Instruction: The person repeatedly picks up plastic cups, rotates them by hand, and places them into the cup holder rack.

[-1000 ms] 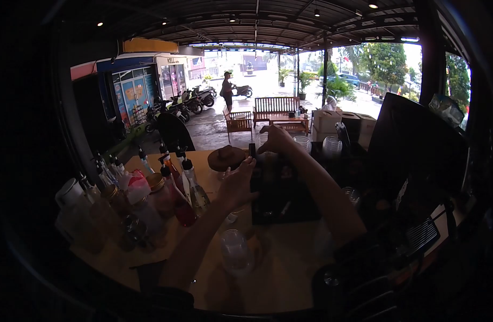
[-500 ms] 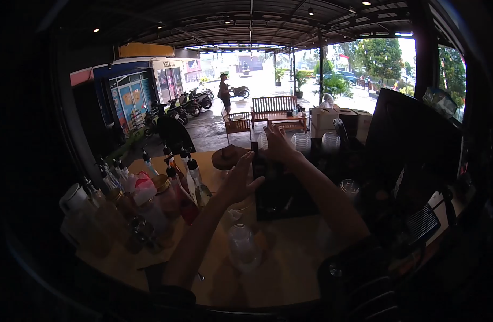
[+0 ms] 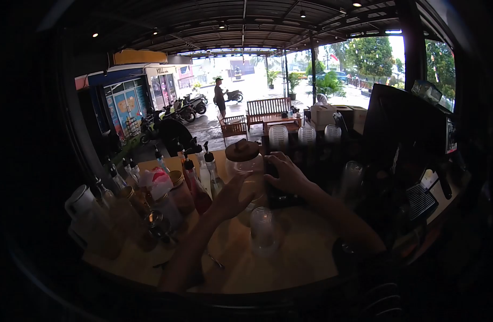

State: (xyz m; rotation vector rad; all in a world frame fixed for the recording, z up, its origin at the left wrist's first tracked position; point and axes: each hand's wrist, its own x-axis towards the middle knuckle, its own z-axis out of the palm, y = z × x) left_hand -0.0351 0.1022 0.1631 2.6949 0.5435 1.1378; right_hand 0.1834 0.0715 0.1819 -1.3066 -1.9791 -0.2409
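Note:
A clear glass jar (image 3: 235,167) with a round wooden lid (image 3: 242,152) stands on the wooden counter in front of me. My left hand (image 3: 233,197) is at the jar's near left side with its fingers stretched out. On the jar's right is my right hand (image 3: 287,175), its fingers and thumb curved and apart. Whether either hand touches the glass is hard to tell in the dim light. Closer to me, a clear plastic cup (image 3: 263,232) sits between my forearms.
Pump bottles (image 3: 206,166), lidded jars and a white pitcher (image 3: 80,201) crowd the left side. Stacked clear cups (image 3: 307,135) line the dark box behind. A dark monitor (image 3: 391,121) rises at the right. A person (image 3: 219,97) stands outside near parked motorbikes.
My right hand has come down from the stacked cups to beside the jar. My left hand has lowered, uncovering more of the jar. The view has shifted slightly.

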